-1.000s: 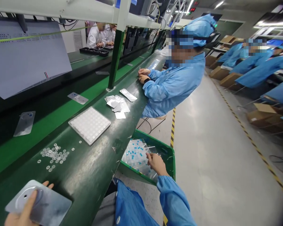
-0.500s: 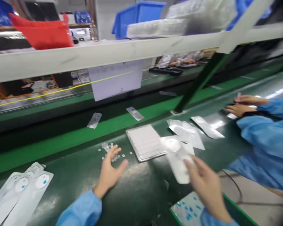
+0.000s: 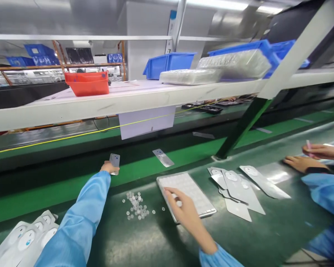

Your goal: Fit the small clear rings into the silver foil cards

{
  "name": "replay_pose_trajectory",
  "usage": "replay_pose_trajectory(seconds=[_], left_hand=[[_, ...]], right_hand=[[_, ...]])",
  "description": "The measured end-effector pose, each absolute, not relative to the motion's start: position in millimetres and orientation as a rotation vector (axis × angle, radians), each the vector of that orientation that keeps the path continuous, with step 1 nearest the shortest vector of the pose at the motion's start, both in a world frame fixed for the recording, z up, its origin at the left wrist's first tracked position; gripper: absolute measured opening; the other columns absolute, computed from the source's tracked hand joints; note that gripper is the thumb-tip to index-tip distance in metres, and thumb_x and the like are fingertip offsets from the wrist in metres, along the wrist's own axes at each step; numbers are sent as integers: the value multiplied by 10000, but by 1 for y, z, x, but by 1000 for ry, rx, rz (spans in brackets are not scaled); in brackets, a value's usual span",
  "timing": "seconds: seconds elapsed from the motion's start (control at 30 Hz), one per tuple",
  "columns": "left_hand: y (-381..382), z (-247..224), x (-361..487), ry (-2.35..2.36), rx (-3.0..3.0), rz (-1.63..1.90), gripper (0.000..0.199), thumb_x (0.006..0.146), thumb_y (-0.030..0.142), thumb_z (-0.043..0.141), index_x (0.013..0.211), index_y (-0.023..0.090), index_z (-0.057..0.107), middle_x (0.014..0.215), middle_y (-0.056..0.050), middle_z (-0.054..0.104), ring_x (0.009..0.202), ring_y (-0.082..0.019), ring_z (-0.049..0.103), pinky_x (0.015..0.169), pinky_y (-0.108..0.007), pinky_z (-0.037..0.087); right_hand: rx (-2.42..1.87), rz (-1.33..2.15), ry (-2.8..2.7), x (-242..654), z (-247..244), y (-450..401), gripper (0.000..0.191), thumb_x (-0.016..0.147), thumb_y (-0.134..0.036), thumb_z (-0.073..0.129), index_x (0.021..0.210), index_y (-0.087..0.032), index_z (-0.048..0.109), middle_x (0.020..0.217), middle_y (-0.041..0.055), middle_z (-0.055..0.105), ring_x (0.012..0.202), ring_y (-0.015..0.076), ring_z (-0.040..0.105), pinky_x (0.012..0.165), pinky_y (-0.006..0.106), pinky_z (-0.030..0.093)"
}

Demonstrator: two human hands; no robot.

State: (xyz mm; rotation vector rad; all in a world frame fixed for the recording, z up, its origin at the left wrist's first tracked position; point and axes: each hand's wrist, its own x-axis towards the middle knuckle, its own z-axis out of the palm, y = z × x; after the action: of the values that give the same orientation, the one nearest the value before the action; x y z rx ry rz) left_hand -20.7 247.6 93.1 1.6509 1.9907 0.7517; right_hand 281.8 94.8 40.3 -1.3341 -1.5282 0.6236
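Note:
My left hand (image 3: pixel 108 167) reaches out to the green belt, its fingers closed on the lower edge of a small silvery flat piece (image 3: pixel 115 160) with a blue mark. My right hand (image 3: pixel 185 209) is over the white gridded tray (image 3: pixel 193 187), fingers bent together. A small round white thing shows between these fingers; whether they pinch it is unclear. Left of the tray lies a scatter of small translucent rings (image 3: pixel 137 205). White flat pouches (image 3: pixel 239 189) with round discs overlap to the tray's right. More such pouches (image 3: pixel 26 239), some with blue drops, lie at lower left.
A second silvery piece (image 3: pixel 163 158) lies on the belt. A green post (image 3: pixel 242 128) stands behind the pouches, under a white shelf beam (image 3: pixel 141 102). The shelf holds a red bin (image 3: pixel 87 83) and blue bins (image 3: pixel 169 65). At right, a co-worker's hands (image 3: pixel 303 163) work.
My left hand has moved from beside the rings to the silvery piece and gripped it. My right hand has let go of a white pouch and moved left over the tray. The view has tilted up.

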Motion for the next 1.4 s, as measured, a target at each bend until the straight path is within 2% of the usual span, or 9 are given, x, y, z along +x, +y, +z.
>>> replay_pose_trajectory(seconds=[0.2,0.3,0.37,0.53,0.73,0.83,0.97,1.17,1.4], left_hand=[[123,71,-18,1472,1634,876,472,934,387,661,1335,146,591,1315,-138,690,1178,-284,659,1000,-386,520],[42,40,-17,1211,1336,910,542,853,452,756,1288,165,604,1265,-141,707,1116,-291,678,966,-396,531],[10,25,-18,1119,1063,1042,611,802,443,815,1306,185,588,1251,-130,705,1118,-280,671,966,-378,519],[-3,4,-25,1113,663,1208,624,736,408,868,1258,162,629,974,-70,738,884,-204,688,836,-302,512],[-3,6,-21,1164,632,1184,509,677,280,868,1141,153,702,822,-16,708,731,-143,616,687,-240,463],[-3,8,-20,1174,617,1166,430,688,292,842,1078,142,737,799,-25,716,700,-144,605,660,-245,458],[-2,8,-19,1170,627,1143,411,693,293,846,1060,136,752,784,-23,717,677,-140,601,644,-244,456],[-4,8,-18,1169,757,1170,392,763,344,826,1083,133,742,943,-75,752,852,-202,667,762,-281,506],[-5,3,-22,1067,736,1110,522,757,309,811,1231,122,697,938,-71,755,802,-197,669,701,-273,493]], right_hand=[[-1120,1257,-1448,184,32,95,630,912,-690,524,1226,-152,614,874,106,738,755,255,723,531,308,546],[-1022,1483,-1560,159,17,65,534,970,-667,447,1112,-179,612,682,5,630,481,158,573,421,255,439],[-1003,1524,-1685,150,9,39,467,1006,-618,424,988,-190,611,639,-17,574,478,142,523,458,255,421],[-1048,1409,-1896,142,6,7,395,1052,-505,416,982,-183,633,800,36,654,715,188,603,670,292,458],[-1113,1451,-1950,146,26,2,359,1057,-467,461,970,-189,671,643,-14,609,568,159,570,563,261,444],[-1238,1398,-1825,155,33,1,384,1061,-467,444,1037,-174,689,685,14,652,574,162,615,544,254,497],[-1258,892,-1789,160,37,3,290,1051,-358,488,1158,-190,699,927,84,723,756,190,691,660,286,577],[-1048,654,-2149,151,23,9,347,1040,-179,472,1299,-272,684,1041,86,692,922,206,699,803,320,607],[-1063,574,-2199,152,13,14,274,1036,-207,507,1175,-240,741,1012,86,729,895,206,722,779,317,626]])
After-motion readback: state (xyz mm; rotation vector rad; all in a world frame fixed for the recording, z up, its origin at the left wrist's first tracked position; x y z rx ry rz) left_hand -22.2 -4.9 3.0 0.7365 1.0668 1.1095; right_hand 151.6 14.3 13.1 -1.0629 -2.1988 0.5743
